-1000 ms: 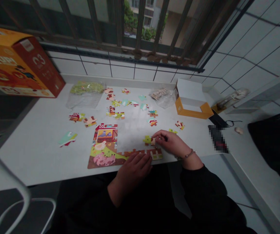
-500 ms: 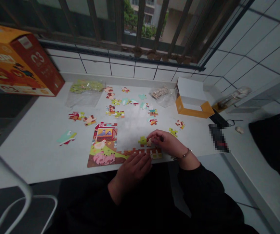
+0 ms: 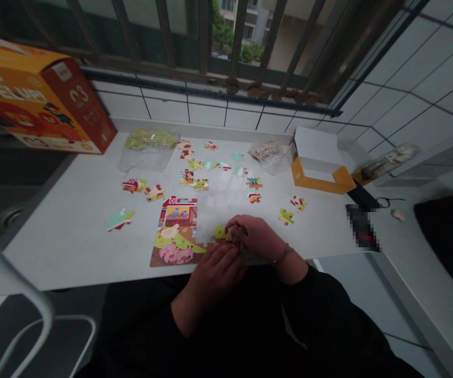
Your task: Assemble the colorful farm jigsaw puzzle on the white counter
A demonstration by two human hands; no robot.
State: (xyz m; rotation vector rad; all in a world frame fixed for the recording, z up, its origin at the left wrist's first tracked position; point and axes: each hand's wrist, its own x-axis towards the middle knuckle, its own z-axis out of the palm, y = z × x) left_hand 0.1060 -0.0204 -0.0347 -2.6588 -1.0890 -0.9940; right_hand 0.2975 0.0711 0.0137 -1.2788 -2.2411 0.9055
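Note:
A partly joined farm jigsaw [image 3: 176,233] lies at the near edge of the white table [image 3: 69,236], with a barn, a hen and a pig on it. My right hand [image 3: 256,236] pinches a green and yellow puzzle piece [image 3: 219,232] and holds it just above the jigsaw's bottom row. My left hand [image 3: 218,265] lies flat with fingers stretched over that bottom row, right below the piece. Several loose pieces [image 3: 195,176] are scattered farther back on the table.
An orange puzzle box [image 3: 33,110] stands at the back left. A clear bag of pieces [image 3: 147,147] and a second bag [image 3: 268,153] lie near the tiled wall. An open orange and white box [image 3: 319,163] sits at the right, a white chair [image 3: 17,310] at the near left.
My right hand has slid left with the green piece, closer to the joined part of the jigsaw. My left hand stays on the bottom row.

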